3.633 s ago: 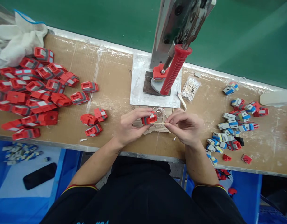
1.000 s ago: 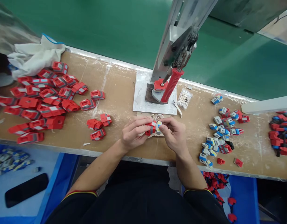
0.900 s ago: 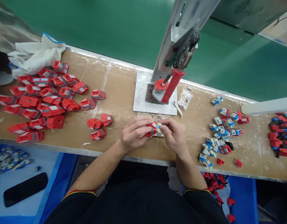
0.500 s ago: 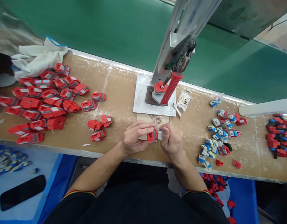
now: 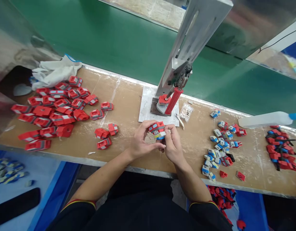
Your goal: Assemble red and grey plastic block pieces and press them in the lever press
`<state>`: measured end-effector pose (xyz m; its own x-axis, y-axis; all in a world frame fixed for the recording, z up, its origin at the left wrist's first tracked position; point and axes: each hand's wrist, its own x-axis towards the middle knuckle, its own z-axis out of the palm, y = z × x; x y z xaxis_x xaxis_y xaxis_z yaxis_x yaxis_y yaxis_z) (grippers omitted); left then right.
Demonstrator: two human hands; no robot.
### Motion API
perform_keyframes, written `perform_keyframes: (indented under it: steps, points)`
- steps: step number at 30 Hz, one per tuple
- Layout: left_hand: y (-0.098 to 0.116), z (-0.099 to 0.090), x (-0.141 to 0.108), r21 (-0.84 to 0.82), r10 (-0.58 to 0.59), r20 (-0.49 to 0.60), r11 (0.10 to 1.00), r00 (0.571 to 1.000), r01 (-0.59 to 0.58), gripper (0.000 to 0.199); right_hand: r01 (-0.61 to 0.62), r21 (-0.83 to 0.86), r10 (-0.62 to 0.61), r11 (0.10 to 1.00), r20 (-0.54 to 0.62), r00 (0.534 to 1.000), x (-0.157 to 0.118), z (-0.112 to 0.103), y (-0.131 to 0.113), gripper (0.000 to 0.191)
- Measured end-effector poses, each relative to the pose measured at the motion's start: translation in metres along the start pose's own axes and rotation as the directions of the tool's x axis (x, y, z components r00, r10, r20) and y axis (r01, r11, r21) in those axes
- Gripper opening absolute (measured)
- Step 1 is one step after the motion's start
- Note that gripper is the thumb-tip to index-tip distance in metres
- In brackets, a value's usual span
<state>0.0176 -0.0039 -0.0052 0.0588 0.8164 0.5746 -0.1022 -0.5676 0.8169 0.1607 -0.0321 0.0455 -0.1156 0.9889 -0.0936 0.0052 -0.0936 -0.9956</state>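
Observation:
In front of my body both hands hold a small plastic toy part [image 5: 157, 129]. Its upper side is red and grey with white patches, and a white, yellow and blue section shows underneath. My left hand [image 5: 141, 139] curves round it from the left, fingers at its upper left edge and thumb stretched below it. My right hand [image 5: 173, 142] pinches its right end between thumb and curled fingers. Just beyond stands a hand press [image 5: 180, 73] with a red handle [image 5: 174, 101], a red part [image 5: 164, 98] under its plunger.
Many red and grey parts [image 5: 54, 112] lie on the left of the table, near white cloth gloves [image 5: 56, 70]. White-blue parts [image 5: 220, 146], a white bottle [image 5: 265, 120] and red-black pieces [image 5: 280, 149] are on the right. Cutters [image 5: 180, 121] and a bag of swabs [image 5: 186, 111] sit beside the press.
The held part has been raised and tilted, so its white, yellow and blue section now shows below the red. My left fingers have opened out around it. The camera view has shifted.

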Motion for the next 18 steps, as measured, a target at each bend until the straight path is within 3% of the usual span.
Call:
perform_keyframes:
  steps: [2, 5, 7, 9, 11, 14, 16, 18]
  points:
    - [0.0, -0.008, 0.003, -0.017, -0.057, 0.004, 0.998, 0.998, 0.057, 0.066, 0.022, -0.056, -0.02, 0.998, 0.04, 0.999, 0.003, -0.007, -0.001, 0.041]
    - [0.008, -0.031, 0.021, -0.038, -0.098, 0.007, 0.994, 0.995, 0.098, 0.064, 0.14, -0.216, -0.156, 0.966, -0.057, 0.986, 0.013, -0.028, -0.002, 0.032]
    - [0.017, -0.046, 0.044, -0.046, -0.118, 0.08, 0.991, 0.99, 0.122, 0.064, 0.222, -0.322, -0.281, 0.921, -0.153, 0.947, 0.027, -0.046, 0.0, 0.025]
    - [0.023, -0.055, 0.071, -0.057, -0.13, 0.227, 0.988, 0.965, 0.147, 0.059, 0.278, -0.416, -0.369, 0.866, -0.157, 0.916, 0.049, -0.064, 0.002, 0.02]
    - [0.024, -0.055, 0.095, -0.052, -0.106, 0.371, 0.989, 0.923, 0.135, 0.052, 0.31, -0.485, -0.399, 0.818, -0.09, 0.912, 0.075, -0.078, 0.004, 0.042]
    - [0.016, -0.042, 0.116, -0.045, -0.062, 0.496, 0.994, 0.866, 0.097, 0.046, 0.352, -0.481, -0.368, 0.803, 0.064, 0.928, 0.115, -0.086, 0.008, 0.075]
    - [0.011, -0.032, 0.12, -0.068, -0.044, 0.544, 0.993, 0.838, 0.096, 0.051, 0.387, -0.435, -0.361, 0.813, 0.145, 0.921, 0.135, -0.084, 0.01, 0.072]
    - [0.013, -0.027, 0.118, -0.097, -0.058, 0.596, 0.985, 0.801, 0.144, 0.058, 0.411, -0.411, -0.379, 0.813, 0.161, 0.911, 0.147, -0.079, 0.013, 0.057]
